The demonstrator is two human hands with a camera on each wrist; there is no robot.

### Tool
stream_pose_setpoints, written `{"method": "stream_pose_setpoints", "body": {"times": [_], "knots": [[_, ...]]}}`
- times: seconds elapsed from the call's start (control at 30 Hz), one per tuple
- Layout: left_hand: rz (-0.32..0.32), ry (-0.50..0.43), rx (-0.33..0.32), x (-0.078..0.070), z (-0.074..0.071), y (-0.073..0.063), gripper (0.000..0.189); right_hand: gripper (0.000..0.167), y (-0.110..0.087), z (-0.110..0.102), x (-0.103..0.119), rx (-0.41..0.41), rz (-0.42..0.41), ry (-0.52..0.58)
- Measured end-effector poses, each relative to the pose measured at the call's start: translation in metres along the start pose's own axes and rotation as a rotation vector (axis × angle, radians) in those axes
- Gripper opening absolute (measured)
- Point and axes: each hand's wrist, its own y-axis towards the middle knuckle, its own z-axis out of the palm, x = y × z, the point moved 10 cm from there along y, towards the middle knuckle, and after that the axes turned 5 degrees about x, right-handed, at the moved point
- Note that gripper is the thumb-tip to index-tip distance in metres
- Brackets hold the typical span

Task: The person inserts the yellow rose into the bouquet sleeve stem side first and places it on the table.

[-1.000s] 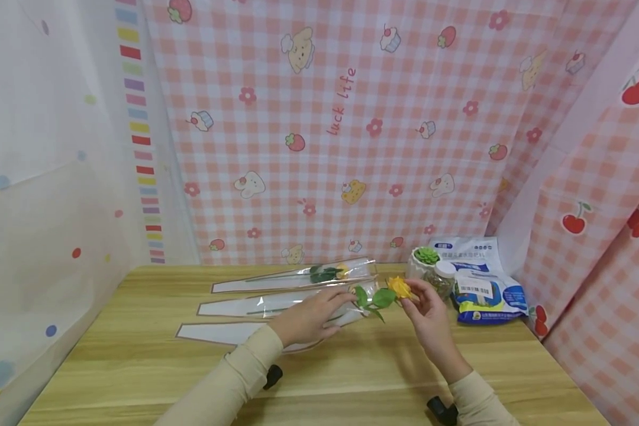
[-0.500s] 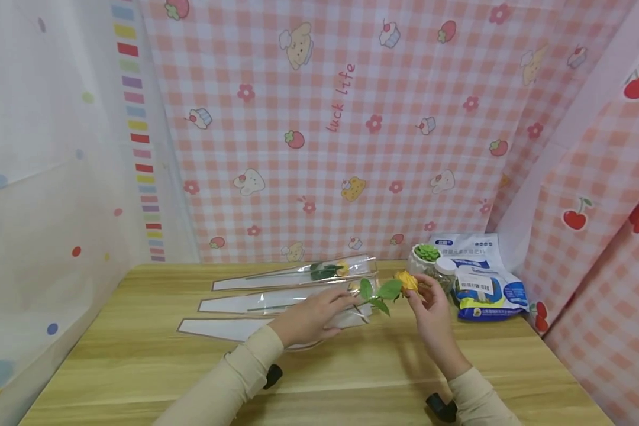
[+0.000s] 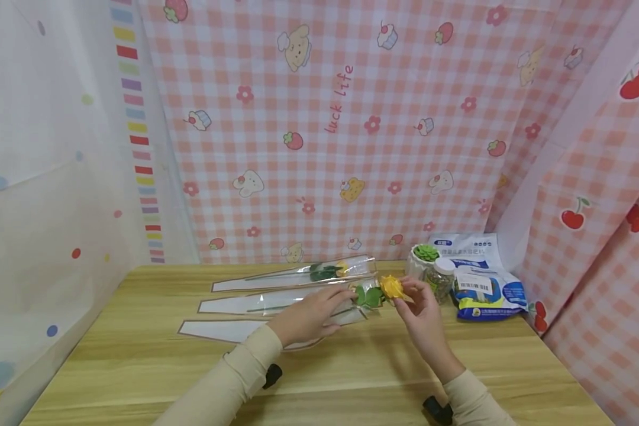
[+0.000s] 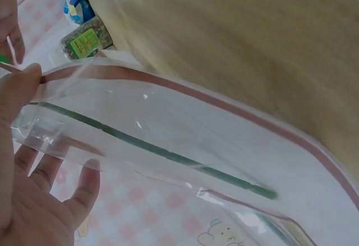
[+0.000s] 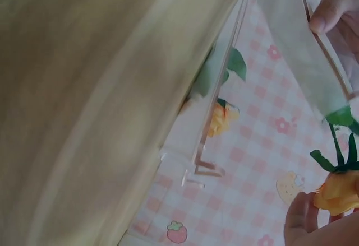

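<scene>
My right hand [image 3: 423, 307] pinches the bloom of a yellow artificial rose [image 3: 391, 287] from its right side. The rose's green leaves [image 3: 370, 296] lie at the mouth of a clear flower sleeve [image 4: 224, 123] with a brown border. Inside that sleeve runs the green stem [image 4: 179, 159], as the left wrist view shows. My left hand [image 3: 311, 313] grips the sleeve near its mouth, thumb on the brown edge and other fingers spread beneath. In the right wrist view, the rose bloom [image 5: 336, 193] sits in my right fingertips, with the leaf tips just at the sleeve's opening.
Behind lie two more sleeves; the farthest sleeve [image 3: 266, 283] holds another yellow rose [image 3: 342, 269], and a middle sleeve [image 3: 223, 306] shows a green stem. At the back right stand a potted succulent [image 3: 426, 253], a lidded jar [image 3: 441, 281] and blue-and-white packets [image 3: 490, 296].
My right hand has moved left with the rose, bringing bloom and leaves closer to the left hand; the leaves now meet the sleeve's mouth. The left hand stays nearly still.
</scene>
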Motion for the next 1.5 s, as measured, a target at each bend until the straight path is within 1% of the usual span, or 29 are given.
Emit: {"method": "stream_pose_setpoints", "body": {"times": [0.13, 0.23, 0.33, 0.43, 0.53, 0.63, 0.7, 0.77, 0.9, 1.03, 1.13, 1.17, 1.23, 1.3, 1.4, 1.5], "knots": [[0.010, -0.005, -0.022, 0.000, 0.000, 0.000, 0.075, 0.024, -0.002, 0.009, -0.006, 0.027, 0.039, -0.013], [0.009, -0.005, -0.034, 0.001, 0.001, 0.000, 0.077, 0.025, -0.004, 0.015, -0.009, 0.052, 0.069, -0.009], [0.004, -0.009, -0.043, 0.002, 0.000, 0.000, 0.078, 0.025, -0.006, 0.021, -0.013, 0.075, 0.101, 0.023], [0.000, -0.017, -0.043, 0.002, 0.000, 0.000, 0.078, 0.028, -0.009, 0.028, -0.017, 0.098, 0.147, 0.085], [-0.001, -0.025, -0.050, 0.001, -0.001, 0.000, 0.079, 0.038, -0.012, 0.035, -0.022, 0.116, 0.221, 0.133], [0.004, -0.025, -0.058, -0.002, -0.003, 0.003, 0.079, 0.056, -0.015, 0.043, -0.024, 0.124, 0.292, 0.184], [0.010, -0.017, -0.061, -0.005, -0.003, 0.005, 0.079, 0.066, -0.017, 0.046, -0.023, 0.112, 0.317, 0.202], [0.016, -0.007, -0.063, -0.008, -0.003, 0.006, 0.079, 0.071, -0.019, 0.048, -0.020, 0.095, 0.319, 0.218], [0.010, 0.009, -0.055, -0.008, 0.000, 0.007, 0.080, 0.068, -0.019, 0.047, -0.016, 0.060, 0.289, 0.223], [-0.001, -0.017, -0.033, -0.007, 0.003, 0.007, 0.089, 0.066, -0.017, 0.045, -0.015, 0.046, 0.249, 0.223], [-0.031, -0.057, 0.006, -0.004, 0.008, 0.005, 0.106, 0.065, -0.017, 0.043, -0.014, 0.038, 0.223, 0.212], [-0.050, -0.076, 0.026, -0.002, 0.010, 0.004, 0.113, 0.064, -0.016, 0.042, -0.014, 0.036, 0.217, 0.207], [-0.103, -0.103, 0.074, 0.002, 0.016, 0.001, 0.127, 0.063, -0.016, 0.041, -0.014, 0.029, 0.217, 0.202], [-0.161, -0.137, 0.127, 0.008, 0.023, -0.003, 0.137, 0.063, -0.015, 0.039, -0.014, 0.023, 0.219, 0.195], [-0.237, -0.163, 0.184, 0.014, 0.031, -0.009, 0.142, 0.062, -0.015, 0.038, -0.013, 0.017, 0.226, 0.181], [-0.274, -0.169, 0.197, 0.017, 0.034, -0.013, 0.139, 0.062, -0.015, 0.037, -0.014, 0.014, 0.235, 0.167]]}}
